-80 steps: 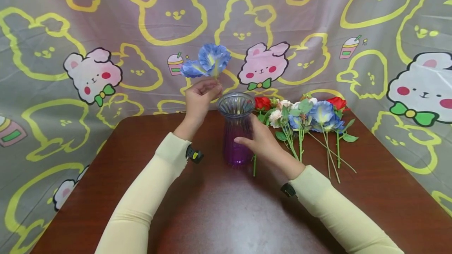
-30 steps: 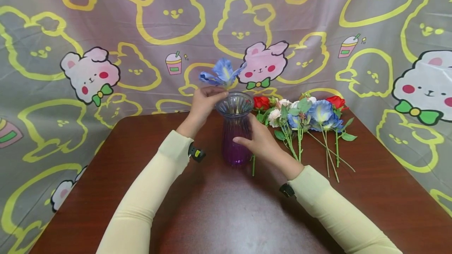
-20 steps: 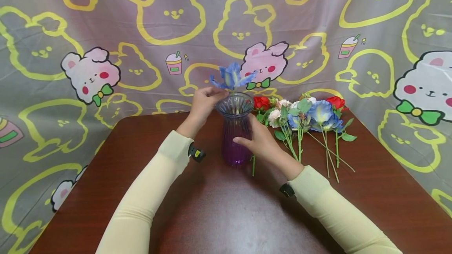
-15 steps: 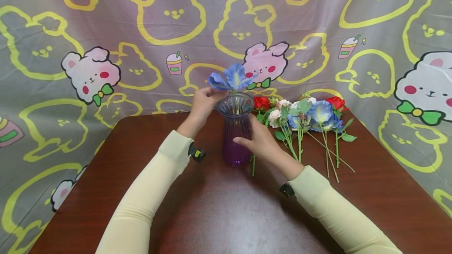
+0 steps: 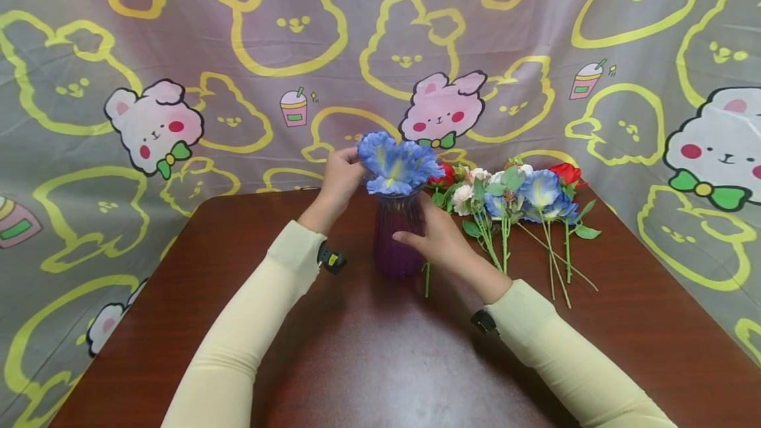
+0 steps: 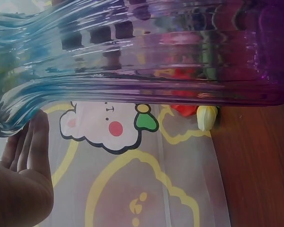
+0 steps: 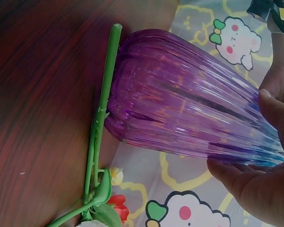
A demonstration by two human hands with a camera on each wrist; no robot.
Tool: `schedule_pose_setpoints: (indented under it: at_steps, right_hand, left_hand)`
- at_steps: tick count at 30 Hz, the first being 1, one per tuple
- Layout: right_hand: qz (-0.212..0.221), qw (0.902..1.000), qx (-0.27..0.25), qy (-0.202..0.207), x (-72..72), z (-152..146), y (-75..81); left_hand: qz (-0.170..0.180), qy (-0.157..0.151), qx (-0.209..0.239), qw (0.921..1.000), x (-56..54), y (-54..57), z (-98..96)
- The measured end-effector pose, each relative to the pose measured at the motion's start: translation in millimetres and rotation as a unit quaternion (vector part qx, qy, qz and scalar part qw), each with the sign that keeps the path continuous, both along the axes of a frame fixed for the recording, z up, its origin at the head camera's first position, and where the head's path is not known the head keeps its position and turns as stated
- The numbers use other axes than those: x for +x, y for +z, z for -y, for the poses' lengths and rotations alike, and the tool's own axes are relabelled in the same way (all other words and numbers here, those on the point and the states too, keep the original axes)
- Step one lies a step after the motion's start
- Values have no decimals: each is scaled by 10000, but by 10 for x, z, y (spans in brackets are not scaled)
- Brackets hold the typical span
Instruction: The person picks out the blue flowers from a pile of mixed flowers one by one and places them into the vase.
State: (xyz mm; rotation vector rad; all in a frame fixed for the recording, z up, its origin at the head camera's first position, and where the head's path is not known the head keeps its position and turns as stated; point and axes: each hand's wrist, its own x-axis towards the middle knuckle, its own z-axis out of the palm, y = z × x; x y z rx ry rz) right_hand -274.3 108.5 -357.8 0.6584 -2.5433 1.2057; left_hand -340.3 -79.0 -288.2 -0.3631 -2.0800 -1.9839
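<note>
A ribbed glass vase (image 5: 397, 236), clear blue at the top and purple below, stands upright on the table. In its mouth sits a blue artificial flower (image 5: 395, 162), its petals spread over the rim and hiding most of it. My right hand (image 5: 442, 235) holds the vase from the right side, fingers behind and thumb in front; the right wrist view shows the purple glass (image 7: 180, 97) between thumb and fingers. My left hand (image 5: 340, 182) is at the left of the rim, beside the petals. Its fingers (image 6: 38, 142) look fairly straight in the left wrist view, tips by the glass.
To the right lie several artificial flowers: blue ones (image 5: 542, 191), a red one (image 5: 566, 173) and pale ones (image 5: 462, 198), stems toward me. One green stem (image 5: 427, 279) lies close by the vase's base. A cartoon-printed curtain (image 5: 250, 117) hangs behind the brown table (image 5: 380, 355).
The blue flower, earlier pinched above the vase in my left hand, has moved right and dropped into its mouth. My left hand has let it go; my right hand has stayed on the vase.
</note>
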Motion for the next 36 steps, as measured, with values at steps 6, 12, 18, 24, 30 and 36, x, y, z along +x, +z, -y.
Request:
schedule_pose_setpoints:
  at_steps: [6, 12, 18, 24, 30, 36]
  right_hand:
    - [44, 10000, -18, 14, -4, -3, -1]
    - [-113, 9999, -54, 51, 1, -3, -12]
    - [-189, 9997, -88, 88, -11, -12, -31]
    - [-174, 9998, -77, 71, -11, -9, -29]
    - [-140, 9999, -66, 56, -16, -5, -38]
    - [-118, 9999, -79, 50, -17, 0, -41]
  left_hand:
    - [-37, -79, 74, 9999, 11, -10, 6]
    - [-15, -147, 420, 9990, 34, -25, 34]
    - [56, -286, 346, 9990, 73, -82, 104]
    - [107, -498, 687, 9963, 107, -154, 158]
    - [110, -995, 765, 9920, 153, -319, 232]
    - [37, -1383, 617, 9885, 201, -540, 247]
